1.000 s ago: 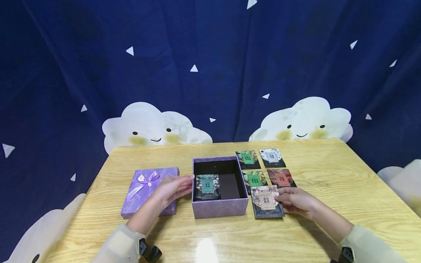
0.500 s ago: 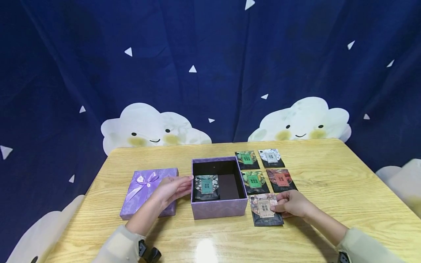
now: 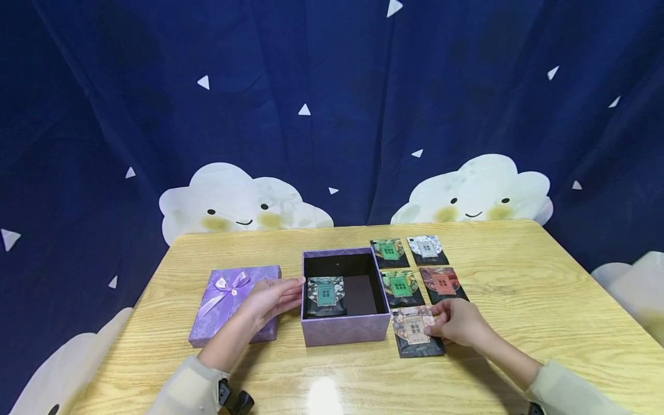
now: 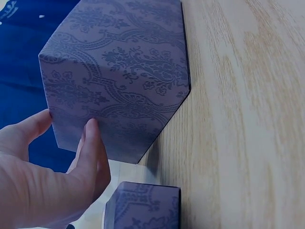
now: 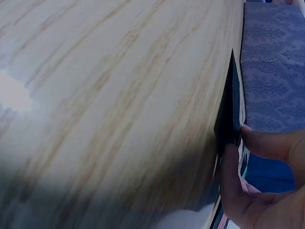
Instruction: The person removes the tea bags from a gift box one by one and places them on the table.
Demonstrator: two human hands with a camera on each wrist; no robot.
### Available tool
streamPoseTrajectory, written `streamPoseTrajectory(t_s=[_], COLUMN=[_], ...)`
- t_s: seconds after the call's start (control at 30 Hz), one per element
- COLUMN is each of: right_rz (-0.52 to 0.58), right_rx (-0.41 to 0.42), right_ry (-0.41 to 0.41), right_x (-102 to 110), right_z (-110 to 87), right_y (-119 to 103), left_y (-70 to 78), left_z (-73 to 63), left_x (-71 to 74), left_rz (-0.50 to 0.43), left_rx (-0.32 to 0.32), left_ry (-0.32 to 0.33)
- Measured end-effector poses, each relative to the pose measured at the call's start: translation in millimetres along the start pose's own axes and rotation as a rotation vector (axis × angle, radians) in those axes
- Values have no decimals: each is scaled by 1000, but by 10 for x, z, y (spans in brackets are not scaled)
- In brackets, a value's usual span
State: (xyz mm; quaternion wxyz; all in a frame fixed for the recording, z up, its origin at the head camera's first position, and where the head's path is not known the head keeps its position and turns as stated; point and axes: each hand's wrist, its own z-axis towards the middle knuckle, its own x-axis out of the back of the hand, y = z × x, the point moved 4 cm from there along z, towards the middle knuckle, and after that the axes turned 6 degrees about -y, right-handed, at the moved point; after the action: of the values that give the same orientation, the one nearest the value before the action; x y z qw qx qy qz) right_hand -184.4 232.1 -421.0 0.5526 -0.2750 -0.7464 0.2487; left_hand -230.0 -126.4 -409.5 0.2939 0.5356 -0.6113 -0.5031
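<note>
My right hand [image 3: 459, 323] pinches the near edge of a pink-labelled tea sachet [image 3: 415, 333] with a black lower part, just right of the open purple box [image 3: 344, 331]. In the right wrist view the thumb [image 5: 267, 143] lies on one face of the sachet [image 5: 228, 109] and a finger on the other; the sachet is close over the tabletop. With fairly straight fingers, my left hand [image 3: 272, 300] touches the box's left wall near the rim. Inside the box, at its left, lies a teal-labelled sachet [image 3: 325, 297].
The purple lid [image 3: 218, 323] with a ribbon bow rests left of the box, under the left forearm in the head view. Two green-labelled sachets [image 3: 399, 285], a red one [image 3: 443, 283] and a white one [image 3: 427, 250] lie right of the box. A blue curtain [image 3: 332, 115] hangs behind the table.
My right hand has drawn the pink-labelled sachet toward me and slightly left, off the lower green sachet it overlapped. The left hand stays at the box wall.
</note>
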Motion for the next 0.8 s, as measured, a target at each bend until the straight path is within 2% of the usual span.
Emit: streamPoseTrajectory(t_s=[0.17, 0.8], right_rz=[-41, -158], right_rx=[32, 71], right_ry=[15, 47], right_x=[-5, -29], right_z=[-1, -45], right_y=[-19, -89], left_y=[-5, -10], left_z=[4, 5], left_x=[4, 5], left_rz=[0, -5], left_rx=[-2, -5], left_ry=[2, -20])
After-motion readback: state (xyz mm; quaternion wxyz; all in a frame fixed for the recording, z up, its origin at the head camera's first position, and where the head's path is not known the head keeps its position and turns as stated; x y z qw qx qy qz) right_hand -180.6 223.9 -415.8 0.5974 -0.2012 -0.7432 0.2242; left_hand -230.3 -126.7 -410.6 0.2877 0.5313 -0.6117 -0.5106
